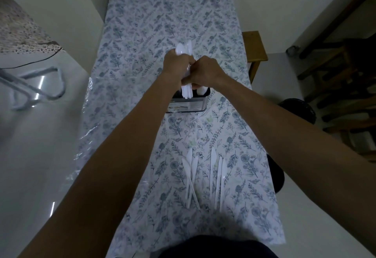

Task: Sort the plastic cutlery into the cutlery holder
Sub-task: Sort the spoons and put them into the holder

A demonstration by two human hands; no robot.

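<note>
Left hand: the left hand point(176, 65) is curled round a bundle of white plastic spoons point(184, 49), bowls up and away from the person, handles pointing down toward the holder.
Right hand: the right hand point(205, 71) meets the left at the bundle, fingers curled against the handles; it seems to be squaring them up or steadying them, though exactly what it pinches is hidden.
Cutlery holder: the metal cutlery holder point(188, 105) stands on the desk point(142, 34) directly under both hands, its near wall facing the person. Something white already stands in its right compartment; what kind, I cannot tell.
Key relation: the bundle's long axis runs close to upright, handle ends just over the holder's left-hand opening, so the drop is straight down. The left hand carries the load and is the nearer to that opening.
Still to sort: plastic knives point(203, 176) lie loose on the desk near the person, tips away, well apart from the holder.
Stage: spoons about to go in, by my judgement; knives untouched.
</note>
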